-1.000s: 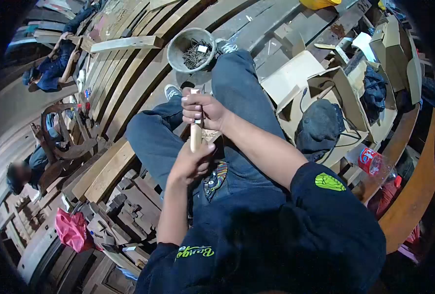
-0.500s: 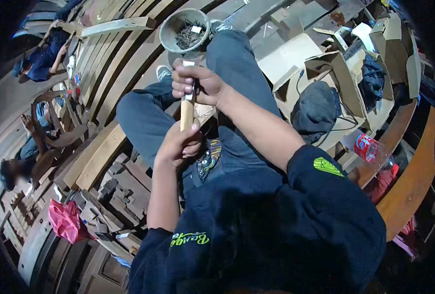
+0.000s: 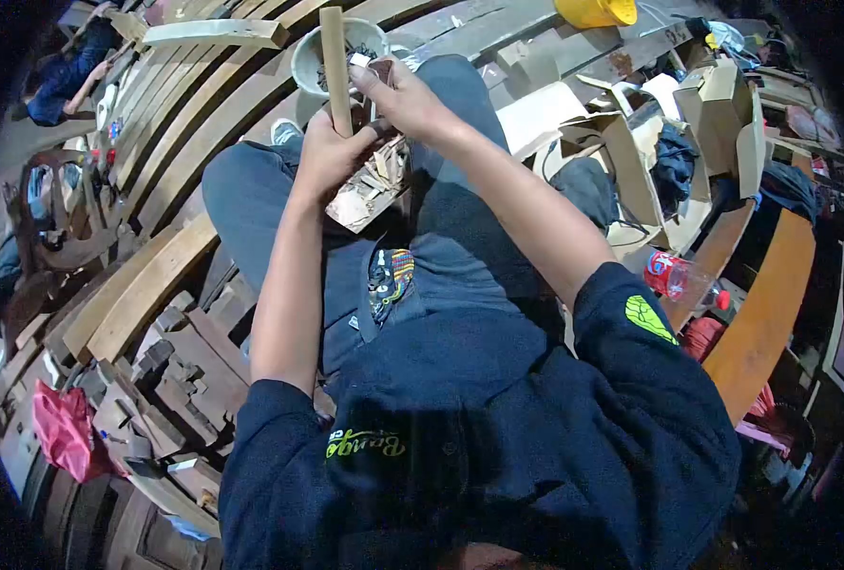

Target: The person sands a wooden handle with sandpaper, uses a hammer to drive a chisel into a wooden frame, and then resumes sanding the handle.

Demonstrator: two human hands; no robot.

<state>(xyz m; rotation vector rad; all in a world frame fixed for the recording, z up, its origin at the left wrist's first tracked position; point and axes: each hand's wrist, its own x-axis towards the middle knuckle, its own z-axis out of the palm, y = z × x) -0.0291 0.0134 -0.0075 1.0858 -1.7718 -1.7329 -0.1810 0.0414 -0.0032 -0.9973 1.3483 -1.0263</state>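
Note:
My left hand (image 3: 331,155) is closed round the lower end of a pale wooden stick (image 3: 334,66), which stands upright from the fist. Close to its right, my right hand (image 3: 405,103) pinches a small dark brown piece of sandpaper (image 3: 381,70), its fingers bent and partly hidden. Below both hands, between my legs, lies an open box (image 3: 354,222) filled with wood chips (image 3: 384,169). Behind the stick stands a grey bucket (image 3: 306,65) of dark small pieces.
Cardboard boxes (image 3: 726,114) and a plastic bottle (image 3: 679,274) lie to the right. Long wooden boards (image 3: 156,275) and a pink bag (image 3: 66,432) are on the left. A yellow bucket (image 3: 598,11) stands at the top. Another person (image 3: 70,81) works at upper left.
My right hand has come off the stick and sits beside it with the sandpaper. My left hand has moved up and forward with the stick, uncovering the wood chips below.

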